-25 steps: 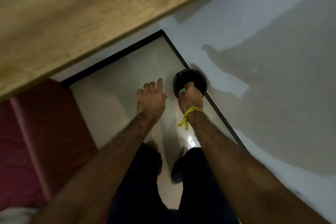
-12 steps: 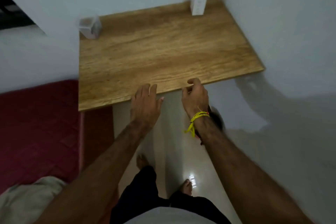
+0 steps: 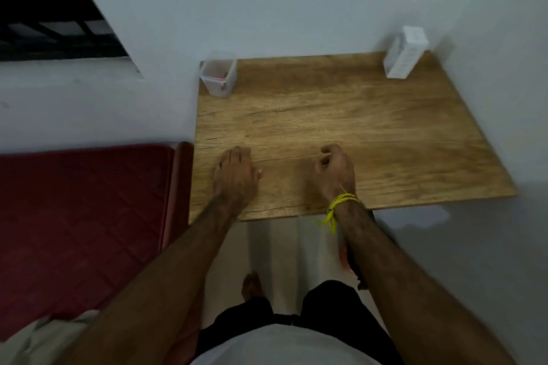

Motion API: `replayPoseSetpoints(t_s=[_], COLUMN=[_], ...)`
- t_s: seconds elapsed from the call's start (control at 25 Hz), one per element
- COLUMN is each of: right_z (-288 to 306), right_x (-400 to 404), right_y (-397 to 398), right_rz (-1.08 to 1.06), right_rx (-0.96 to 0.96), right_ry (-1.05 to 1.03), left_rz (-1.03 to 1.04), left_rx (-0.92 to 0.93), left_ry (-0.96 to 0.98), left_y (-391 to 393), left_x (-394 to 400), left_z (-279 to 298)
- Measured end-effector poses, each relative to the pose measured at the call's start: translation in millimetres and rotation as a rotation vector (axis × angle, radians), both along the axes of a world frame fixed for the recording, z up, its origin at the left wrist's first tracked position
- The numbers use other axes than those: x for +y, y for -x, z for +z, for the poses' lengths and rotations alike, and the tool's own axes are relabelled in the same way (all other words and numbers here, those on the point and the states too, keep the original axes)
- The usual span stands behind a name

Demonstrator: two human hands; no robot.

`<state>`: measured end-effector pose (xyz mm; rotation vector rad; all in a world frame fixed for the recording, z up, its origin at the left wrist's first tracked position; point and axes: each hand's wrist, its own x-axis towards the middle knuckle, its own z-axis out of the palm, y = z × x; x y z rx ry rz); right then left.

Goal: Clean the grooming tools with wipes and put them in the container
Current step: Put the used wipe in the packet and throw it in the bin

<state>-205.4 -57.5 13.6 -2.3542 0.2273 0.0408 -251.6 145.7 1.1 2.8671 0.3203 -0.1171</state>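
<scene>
A clear plastic container (image 3: 218,77) stands at the far left corner of the wooden table (image 3: 385,133), with some small reddish items inside that are too blurred to name. A white box (image 3: 404,52) stands upright at the far right corner. My left hand (image 3: 235,178) hovers flat over the table's near left part, fingers straight and empty. My right hand (image 3: 335,170), with a yellow thread at the wrist, is over the near middle with its fingers loosely curled and nothing in them.
White walls close the table in at the back and on the right. A red mattress (image 3: 80,216) lies to the left, with pale cloth at its near corner. Below the table edge is pale floor with my feet. A dark window (image 3: 53,15) is at upper left.
My right hand came up from a dark bin on the floor, where it held something green, and is now empty over the table. The view rose from floor to tabletop; both hands moved forward.
</scene>
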Motion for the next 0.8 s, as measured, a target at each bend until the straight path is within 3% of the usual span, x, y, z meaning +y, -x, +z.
replayPoseSetpoints(t_s=[0.28, 0.56, 0.8], right_z=[-6.5, -10.0, -3.6], right_x=[40.9, 60.8, 106.5], right_y=[-67.7, -157.9, -218.7], right_rz=[0.223, 0.532, 0.659], right_rx=[0.113, 0.057, 0.441], right_ry=[0.067, 0.326, 0.521], left_rz=[0.219, 0.672, 0.791], left_rx=[-0.001, -0.317, -0.478], left_ry=[0.152, 0.482, 0.599], left_y=[-39.4, -135.4, -201.1], left_x=[32.8, 52.1, 70.8], left_z=[3.5, 14.8, 7.6])
